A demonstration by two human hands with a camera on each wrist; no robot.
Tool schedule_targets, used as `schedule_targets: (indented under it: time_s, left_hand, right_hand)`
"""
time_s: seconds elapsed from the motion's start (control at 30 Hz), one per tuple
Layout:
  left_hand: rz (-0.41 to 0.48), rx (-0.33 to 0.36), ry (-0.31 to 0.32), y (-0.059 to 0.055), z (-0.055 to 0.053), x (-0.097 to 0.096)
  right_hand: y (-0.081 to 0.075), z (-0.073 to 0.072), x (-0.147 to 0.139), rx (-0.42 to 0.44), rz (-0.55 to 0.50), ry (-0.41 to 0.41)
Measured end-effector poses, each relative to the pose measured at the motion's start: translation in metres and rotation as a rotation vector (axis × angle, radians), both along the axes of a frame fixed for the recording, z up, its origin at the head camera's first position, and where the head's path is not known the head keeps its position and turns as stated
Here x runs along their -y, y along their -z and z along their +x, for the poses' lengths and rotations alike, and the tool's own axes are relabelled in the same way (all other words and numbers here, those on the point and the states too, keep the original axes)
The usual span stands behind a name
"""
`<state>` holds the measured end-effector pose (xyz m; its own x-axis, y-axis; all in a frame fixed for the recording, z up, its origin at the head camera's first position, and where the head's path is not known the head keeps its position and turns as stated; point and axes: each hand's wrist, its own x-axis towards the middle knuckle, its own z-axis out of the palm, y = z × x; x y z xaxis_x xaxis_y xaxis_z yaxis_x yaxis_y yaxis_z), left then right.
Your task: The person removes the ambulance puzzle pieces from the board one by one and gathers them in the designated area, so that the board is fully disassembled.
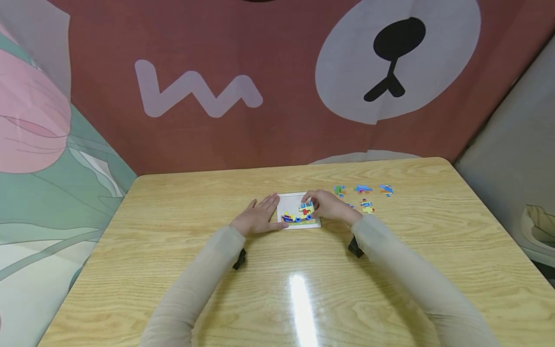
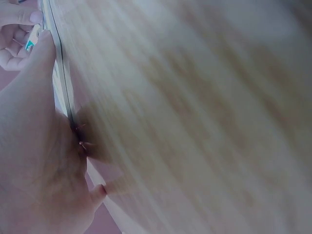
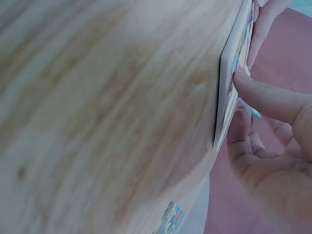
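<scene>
A white-rimmed puzzle tray point(image 1: 318, 225) lies on the wooden table. Joined pieces point(image 1: 296, 219) in blue, yellow and green run along its near side, and the far part shows its pale base. My left hand point(image 1: 257, 217) rests at the tray's left edge, fingers straight and thumb stretched along the near left corner. Over the tray's right half, my right hand point(image 1: 327, 205) pinches a cream puzzle piece point(image 1: 306, 208) with blue windows and a red patch. The right wrist view shows thumb and curled fingers at the tray's edge, partly hiding the piece.
Several loose puzzle pieces lie right of the tray, among them a green one point(image 1: 338, 190), a blue one point(image 1: 386, 189) and a yellow one point(image 1: 368, 210). The right forearm passes close by them. A printed cloth point(image 1: 217, 140) hangs behind the table's far edge.
</scene>
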<state>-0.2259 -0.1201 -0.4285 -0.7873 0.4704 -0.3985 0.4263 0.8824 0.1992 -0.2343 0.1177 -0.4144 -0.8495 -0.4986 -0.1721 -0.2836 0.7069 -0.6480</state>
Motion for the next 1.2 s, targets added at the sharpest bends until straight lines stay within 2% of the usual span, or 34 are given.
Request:
schedule_targets:
  time_s: [0.17, 0.4, 0.67, 0.9, 1.2]
  left_hand:
    - [-0.001, -0.002, -0.002, 0.0, 0.0, 0.0]
    - [0.001, -0.004, -0.002, -0.002, 0.002, -0.001]
    - [0.006, 0.001, 0.001, -0.005, 0.004, -0.001]
    - [0.006, 0.005, -0.002, -0.004, 0.003, 0.0]
    - [0.004, 0.004, 0.006, 0.0, 0.001, 0.001]
  right_hand:
    - [-0.001, 0.001, 0.0, -0.007, -0.013, -0.002]
    - [-0.003, 0.004, -0.003, 0.061, -0.051, 0.04]
    - [-0.002, 0.002, -0.01, 0.064, -0.119, 0.052]
    - [-0.003, -0.001, -0.019, 0.109, -0.158, 0.107]
    - [-0.012, 0.0, -0.025, 0.095, -0.191, 0.184]
